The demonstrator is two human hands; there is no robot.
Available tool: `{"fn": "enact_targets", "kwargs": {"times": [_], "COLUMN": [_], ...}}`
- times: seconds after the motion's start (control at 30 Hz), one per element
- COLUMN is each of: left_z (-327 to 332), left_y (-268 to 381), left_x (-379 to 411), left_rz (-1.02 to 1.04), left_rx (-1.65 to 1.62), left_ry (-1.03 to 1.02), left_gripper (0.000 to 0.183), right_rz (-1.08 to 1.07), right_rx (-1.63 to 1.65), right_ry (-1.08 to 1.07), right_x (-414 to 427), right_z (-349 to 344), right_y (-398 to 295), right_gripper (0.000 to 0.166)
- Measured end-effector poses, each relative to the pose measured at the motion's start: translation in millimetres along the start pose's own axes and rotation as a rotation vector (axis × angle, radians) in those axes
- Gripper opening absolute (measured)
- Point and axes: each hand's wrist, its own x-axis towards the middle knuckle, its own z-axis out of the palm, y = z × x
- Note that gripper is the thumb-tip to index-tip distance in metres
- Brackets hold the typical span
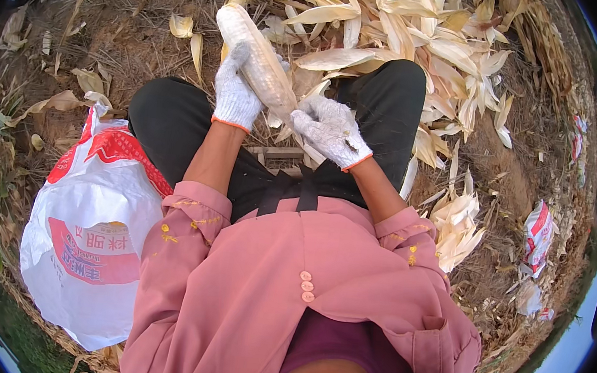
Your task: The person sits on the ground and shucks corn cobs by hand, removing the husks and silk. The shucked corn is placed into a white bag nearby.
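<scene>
An ear of pale corn (262, 61) slants between my gloved hands, its kernels bare and its rounded end pointing away from me. My left hand (237, 91), in a white knit glove with an orange cuff, wraps around the ear, with the thumb on top. At the lower end of the ear, my right hand (331, 127) wears a matching glove and has its fingers closed around the base. Dry husk (312, 153) hangs below that hand. Exactly how much husk the right fingers pinch is hidden. A dark smudge marks the back of the right glove.
Dry corn husks (389, 22) lie piled beyond my right knee. More husks (456, 226) rest at my right side. A white-and-red woven sack (84, 230) bearing print stands by my left leg. Other printed sacks (539, 236) lie far right on stubble-strewn soil (130, 35).
</scene>
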Motion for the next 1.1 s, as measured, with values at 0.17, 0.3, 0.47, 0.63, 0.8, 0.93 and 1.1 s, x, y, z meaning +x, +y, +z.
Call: {"fn": "enact_targets", "kwargs": {"times": [0.17,0.3,0.47,0.63,0.8,0.93,1.1], "left_z": [1.0,10.9,2.5,-2.3,3.0,3.4,-11.2], "left_y": [2.4,5.3,2.3,3.3,4.1,5.4,8.6], "left_x": [-0.5,-7.6,-0.8,2.6,0.4,0.5,6.6], "left_rz": [0.085,0.083,0.142,0.040,0.016,0.004,-0.041], "left_rx": [0.028,0.005,0.111,0.040,0.010,-0.013,-0.100], "left_ry": [-0.098,-0.041,0.050,0.039,-0.005,-0.084,-0.251], "left_gripper": [0.052,0.055,0.061,0.059,0.062,0.063,0.065], "right_rz": [-0.053,0.048,0.168,-0.160,-0.351,-0.318,-0.372], "right_rx": [-0.029,0.134,0.511,0.014,-0.271,-0.411,-0.287], "right_ry": [0.062,-0.034,-0.296,-0.150,0.095,0.063,0.055], "right_x": [0.7,2.8,-2.8,-1.7,-4.1,1.2,0.7], "right_z": [-2.3,0.2,-4.7,1.4,6.0,2.7,5.4], "right_y": [-5.3,-6.6,-16.4,-5.5,-0.4,-2.9,0.9], "right_gripper": [0.028,0.026,0.026,0.023,0.022,0.022,0.023]}}
